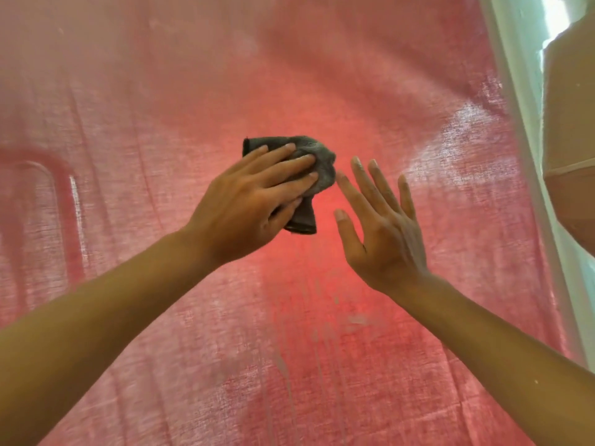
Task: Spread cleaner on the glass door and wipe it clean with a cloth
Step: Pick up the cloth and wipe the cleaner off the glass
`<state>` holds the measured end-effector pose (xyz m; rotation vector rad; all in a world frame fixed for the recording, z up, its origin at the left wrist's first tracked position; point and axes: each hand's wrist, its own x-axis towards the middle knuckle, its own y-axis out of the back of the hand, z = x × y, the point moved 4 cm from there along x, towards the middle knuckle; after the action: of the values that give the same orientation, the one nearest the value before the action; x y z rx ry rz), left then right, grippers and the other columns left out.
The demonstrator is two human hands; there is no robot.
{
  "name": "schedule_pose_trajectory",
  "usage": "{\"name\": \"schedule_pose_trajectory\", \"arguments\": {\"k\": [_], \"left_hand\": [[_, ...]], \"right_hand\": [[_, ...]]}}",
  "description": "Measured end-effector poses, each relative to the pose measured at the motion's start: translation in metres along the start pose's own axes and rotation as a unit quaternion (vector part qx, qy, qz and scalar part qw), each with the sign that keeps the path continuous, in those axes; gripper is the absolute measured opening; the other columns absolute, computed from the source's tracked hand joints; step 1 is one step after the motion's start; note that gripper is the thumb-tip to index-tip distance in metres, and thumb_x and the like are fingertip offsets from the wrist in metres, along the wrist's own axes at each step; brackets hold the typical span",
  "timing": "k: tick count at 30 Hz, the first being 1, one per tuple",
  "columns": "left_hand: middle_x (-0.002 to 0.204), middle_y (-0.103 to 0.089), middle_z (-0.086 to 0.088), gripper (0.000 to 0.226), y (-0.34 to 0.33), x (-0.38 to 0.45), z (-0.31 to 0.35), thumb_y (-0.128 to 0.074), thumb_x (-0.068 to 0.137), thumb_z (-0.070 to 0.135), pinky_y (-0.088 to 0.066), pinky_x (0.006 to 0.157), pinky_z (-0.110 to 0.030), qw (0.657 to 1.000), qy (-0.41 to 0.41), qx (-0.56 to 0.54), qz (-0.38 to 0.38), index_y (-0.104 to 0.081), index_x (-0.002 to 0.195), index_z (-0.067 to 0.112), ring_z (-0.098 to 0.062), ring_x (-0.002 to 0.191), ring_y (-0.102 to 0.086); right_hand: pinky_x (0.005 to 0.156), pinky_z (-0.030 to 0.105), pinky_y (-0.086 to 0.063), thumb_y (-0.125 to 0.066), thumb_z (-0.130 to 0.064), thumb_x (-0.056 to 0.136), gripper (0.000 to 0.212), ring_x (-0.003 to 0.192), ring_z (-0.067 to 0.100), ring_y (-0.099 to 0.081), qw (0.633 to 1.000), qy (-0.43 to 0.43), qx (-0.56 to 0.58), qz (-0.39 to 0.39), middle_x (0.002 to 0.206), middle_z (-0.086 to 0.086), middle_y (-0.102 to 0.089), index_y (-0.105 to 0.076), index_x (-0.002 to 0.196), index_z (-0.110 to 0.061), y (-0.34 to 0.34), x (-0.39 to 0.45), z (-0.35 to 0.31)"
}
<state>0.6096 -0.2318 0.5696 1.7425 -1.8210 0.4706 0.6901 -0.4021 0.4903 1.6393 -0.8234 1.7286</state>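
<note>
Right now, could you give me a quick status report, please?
Left hand presses grey cloth on glass door. Right hand open beside it. Drip streaks below.

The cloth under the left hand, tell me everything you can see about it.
The cloth is small, dark grey and looks like soft terry or microfibre. It is bunched up, not spread flat: one folded corner sticks out at upper left, and a folded end hangs below the palm. The left hand presses it against the glass door with fingers laid straight across it. The right hand is open beside it, its forefinger tip at or very near the cloth's right edge.
</note>
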Motion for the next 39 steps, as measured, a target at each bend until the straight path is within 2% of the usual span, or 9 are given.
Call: {"name": "schedule_pose_trajectory", "arguments": {"k": [6,10,12,14,19,25,31,36,39], "left_hand": [[0.146,-0.061,-0.012,0.037,0.006,0.030,-0.030,-0.055,0.100,0.018,-0.038,0.119,-0.053,0.975,0.200,0.034,0.093,-0.069,0.133,0.008,-0.037,0.139,-0.053],[0.148,-0.060,-0.010,0.035,-0.011,-0.008,0.039,-0.052,0.105,0.019,-0.038,0.119,-0.052,0.999,0.016,-0.027,0.010,-0.069,0.134,0.011,-0.036,0.141,-0.052],[0.150,-0.058,-0.007,0.036,-0.012,-0.024,0.053,-0.049,0.108,0.022,-0.037,0.120,-0.053,0.999,-0.021,-0.036,-0.015,-0.068,0.136,0.012,-0.034,0.143,-0.050],[0.148,-0.060,-0.008,0.035,-0.012,-0.020,0.045,-0.051,0.107,0.021,-0.039,0.118,-0.052,1.000,0.002,-0.023,0.005,-0.069,0.135,0.012,-0.034,0.141,-0.053],[0.146,-0.061,-0.011,0.036,-0.006,0.020,0.003,-0.055,0.102,0.017,-0.039,0.118,-0.053,0.977,0.191,0.012,0.089,-0.069,0.134,0.009,-0.036,0.140,-0.052],[0.148,-0.060,-0.008,0.034,-0.020,-0.009,0.052,-0.055,0.106,0.019,-0.038,0.119,-0.051,0.999,0.040,-0.020,0.027,-0.068,0.136,0.012,-0.033,0.142,-0.052],[0.145,-0.062,-0.009,0.038,-0.023,0.047,0.020,-0.052,0.102,0.020,-0.037,0.119,-0.053,0.975,0.198,0.001,0.099,-0.068,0.134,0.009,-0.035,0.140,-0.053],[0.147,-0.061,-0.008,0.035,-0.037,0.016,0.063,-0.054,0.105,0.021,-0.036,0.120,-0.051,0.999,0.005,-0.034,0.021,-0.068,0.135,0.010,-0.034,0.141,-0.052],[0.146,-0.062,-0.008,0.034,-0.036,0.021,0.056,-0.055,0.104,0.021,-0.038,0.119,-0.049,0.999,0.015,-0.015,0.045,-0.069,0.134,0.011,-0.033,0.139,-0.054]], "right_hand": [[0.127,0.060,-0.007,-0.041,-0.043,0.104,0.059,0.159,0.025,-0.016,0.999,-0.045,-0.010,0.014,0.169,0.004,-0.026,-0.038,0.159,-0.021,0.008,0.008,0.019],[0.127,0.059,-0.007,-0.037,-0.039,0.105,0.057,0.159,0.024,-0.017,0.999,-0.044,-0.010,0.015,0.170,0.004,-0.025,-0.038,0.159,-0.021,0.010,0.002,0.029],[0.127,0.059,-0.008,-0.036,-0.036,0.106,0.056,0.159,0.024,-0.016,0.999,-0.037,-0.008,0.013,0.170,0.004,-0.025,-0.037,0.159,-0.020,0.010,0.000,0.031],[0.127,0.059,-0.007,-0.036,-0.035,0.106,0.056,0.159,0.024,-0.015,0.999,-0.037,-0.009,0.012,0.170,0.004,-0.025,-0.036,0.160,-0.021,0.010,-0.001,0.031],[0.128,0.058,-0.006,-0.037,-0.035,0.107,0.055,0.159,0.024,-0.014,0.999,-0.038,-0.012,0.010,0.170,0.003,-0.022,-0.034,0.161,-0.022,0.009,-0.003,0.031],[0.127,0.057,-0.012,-0.038,-0.035,0.106,0.055,0.158,0.023,-0.019,0.999,-0.037,0.000,0.016,0.168,0.004,-0.029,-0.040,0.158,-0.015,0.012,-0.007,0.033],[0.127,0.060,-0.006,-0.040,-0.037,0.104,0.058,0.158,0.025,-0.017,0.997,-0.072,-0.012,0.030,0.168,0.005,-0.029,-0.038,0.158,-0.016,0.017,-0.006,0.042],[0.127,0.061,-0.007,-0.037,-0.039,0.104,0.061,0.159,0.025,-0.014,0.997,-0.080,-0.016,0.015,0.170,0.005,-0.025,-0.033,0.161,-0.017,0.022,-0.018,0.057],[0.127,0.061,-0.008,-0.037,-0.040,0.105,0.061,0.159,0.025,-0.013,0.997,-0.071,-0.020,0.013,0.170,0.006,-0.024,-0.032,0.161,-0.017,0.022,-0.022,0.060]]}}
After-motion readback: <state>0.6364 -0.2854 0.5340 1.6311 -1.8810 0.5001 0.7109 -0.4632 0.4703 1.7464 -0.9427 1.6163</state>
